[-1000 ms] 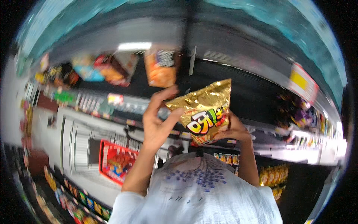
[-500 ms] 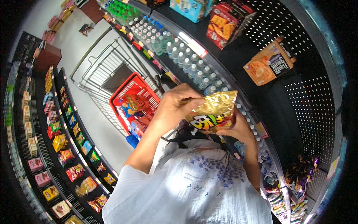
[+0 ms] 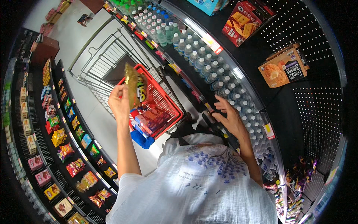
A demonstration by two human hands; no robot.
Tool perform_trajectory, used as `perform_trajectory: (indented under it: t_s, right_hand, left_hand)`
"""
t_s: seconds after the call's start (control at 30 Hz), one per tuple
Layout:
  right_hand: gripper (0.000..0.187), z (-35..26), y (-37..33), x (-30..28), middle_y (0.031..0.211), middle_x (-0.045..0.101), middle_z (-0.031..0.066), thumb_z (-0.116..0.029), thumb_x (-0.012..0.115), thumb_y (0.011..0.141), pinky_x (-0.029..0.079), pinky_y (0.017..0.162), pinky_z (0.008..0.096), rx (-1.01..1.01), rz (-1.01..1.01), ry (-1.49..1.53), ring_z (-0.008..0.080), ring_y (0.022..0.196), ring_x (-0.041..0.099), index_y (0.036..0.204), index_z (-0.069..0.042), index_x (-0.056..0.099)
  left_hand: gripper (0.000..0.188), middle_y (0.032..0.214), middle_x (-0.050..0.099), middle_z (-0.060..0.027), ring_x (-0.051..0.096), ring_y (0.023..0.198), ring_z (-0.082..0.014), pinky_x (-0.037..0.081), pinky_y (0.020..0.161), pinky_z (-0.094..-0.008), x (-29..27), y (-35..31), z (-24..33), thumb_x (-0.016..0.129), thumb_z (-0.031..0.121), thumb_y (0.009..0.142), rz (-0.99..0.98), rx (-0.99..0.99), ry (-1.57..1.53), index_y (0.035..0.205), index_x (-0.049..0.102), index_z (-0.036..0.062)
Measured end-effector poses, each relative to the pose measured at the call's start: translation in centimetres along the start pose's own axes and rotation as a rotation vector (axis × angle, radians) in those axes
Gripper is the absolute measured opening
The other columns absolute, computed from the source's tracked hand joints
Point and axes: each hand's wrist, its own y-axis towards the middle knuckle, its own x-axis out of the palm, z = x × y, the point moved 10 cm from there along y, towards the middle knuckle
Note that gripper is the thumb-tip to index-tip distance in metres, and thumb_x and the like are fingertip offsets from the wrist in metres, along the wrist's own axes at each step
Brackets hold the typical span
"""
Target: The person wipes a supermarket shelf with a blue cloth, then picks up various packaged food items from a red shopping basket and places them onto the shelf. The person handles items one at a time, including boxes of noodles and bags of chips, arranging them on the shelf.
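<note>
My left hand (image 3: 120, 100) pinches one edge of a gold snack bag (image 3: 133, 86), which hangs upright above a red shopping basket (image 3: 172, 120). That basket sits in a metal shopping cart (image 3: 100, 71). Inside the basket lie red and blue packages (image 3: 151, 120), partly covered by the bag. Over to the right, my right hand (image 3: 229, 115) holds nothing; its fingers are apart, in front of rows of clear water bottles (image 3: 209, 71) on the shelf.
Along the left run shelves of snack bags (image 3: 66, 151) and small boxes (image 3: 43, 177). The right shelf carries a red biscuit box (image 3: 244, 22) and an orange box (image 3: 281, 71). A blue cloth-like item (image 3: 141, 139) hangs at the basket's near corner.
The gold bag has moved left in my left hand, from in front of my chest to over the basket. My right hand has let go of it and opened.
</note>
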Motion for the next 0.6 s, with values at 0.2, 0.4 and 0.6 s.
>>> perform_trajectory:
  t_s: [0.2,0.4,0.6]
  right_hand:
    - [0.057,5.8,-3.8,-1.0,0.124,0.067,0.0168,-0.012,0.071,0.092,0.053,0.091,0.0351,0.12,0.096,-0.036,0.0251,0.109,0.066,0.144,-0.008,0.049]
    - [0.053,8.4,-7.5,-1.3,0.122,0.066,0.0169,-0.016,0.07,0.093,0.053,0.091,0.0397,0.233,0.149,0.023,0.0283,0.11,0.066,0.142,-0.009,0.051]
    - [0.046,10.8,-10.2,-0.9,0.123,0.065,0.019,-0.019,0.065,0.097,0.053,0.094,0.0406,0.299,0.191,-0.024,0.0297,0.113,0.065,0.14,-0.008,0.053]
  left_hand:
    - [0.012,0.084,0.07,-0.006,0.063,0.074,-0.0102,0.049,0.068,-0.0251,1.1,4.5,-14.6,0.064,0.006,0.096,0.172,-0.037,-0.115,0.092,0.068,-0.0044]
    - [0.02,0.085,0.075,-0.0128,0.068,0.072,-0.0184,0.053,0.069,-0.0343,4.8,5.6,-21.7,0.071,0.015,0.091,0.247,-0.091,0.15,0.09,0.073,-0.0049]
    - [0.016,0.078,0.073,-0.0137,0.067,0.063,-0.0196,0.05,0.055,-0.0349,8.2,5.5,-26.8,0.071,0.014,0.09,0.186,-0.363,0.17,0.093,0.074,-0.0009]
